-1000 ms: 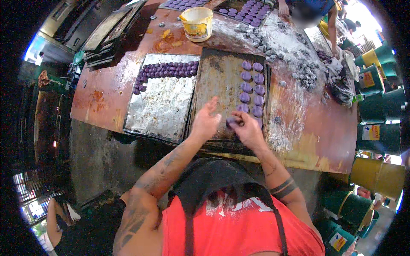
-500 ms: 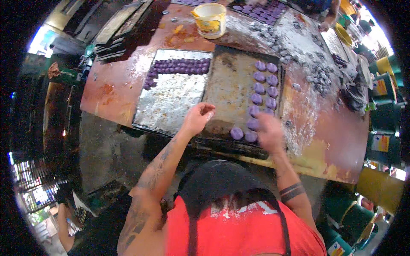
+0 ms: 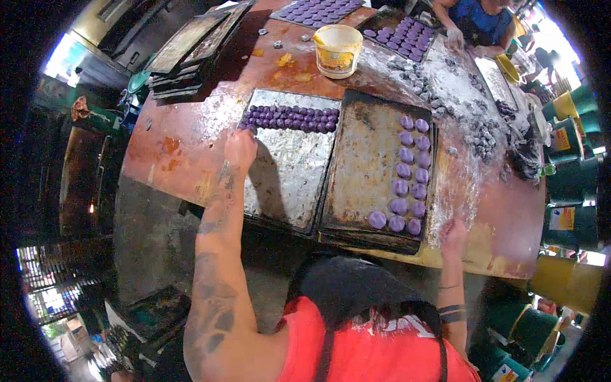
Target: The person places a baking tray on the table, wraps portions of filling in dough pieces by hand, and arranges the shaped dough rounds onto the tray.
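Observation:
My left hand [image 3: 242,148] reaches to the left end of the rows of dark purple dough balls [image 3: 293,119] on a floured metal tray [image 3: 289,165]. Its fingertips are pinched round a ball there, which they mostly cover. Beside that tray lies a worn brown baking tray [image 3: 359,172], with flattened purple dough rounds [image 3: 403,170] in two columns along its right side and one more round at the lower left of them. My right hand [image 3: 454,239] rests low over the floured tabletop, just right of the baking tray; its fingers are blurred.
A white and yellow bucket [image 3: 338,52] stands behind the trays. Stacked trays [image 3: 191,54] lie at the far left, and filled trays [image 3: 401,35] at the back. Dusty grey lumps [image 3: 474,121] and flour cover the right side. Across the table, a person in blue [image 3: 480,25] works.
My left hand has moved left and forward to the dough balls and closed its fingers. My right hand has left the purple rounds and moved right to the floured tabletop. The view has shifted.

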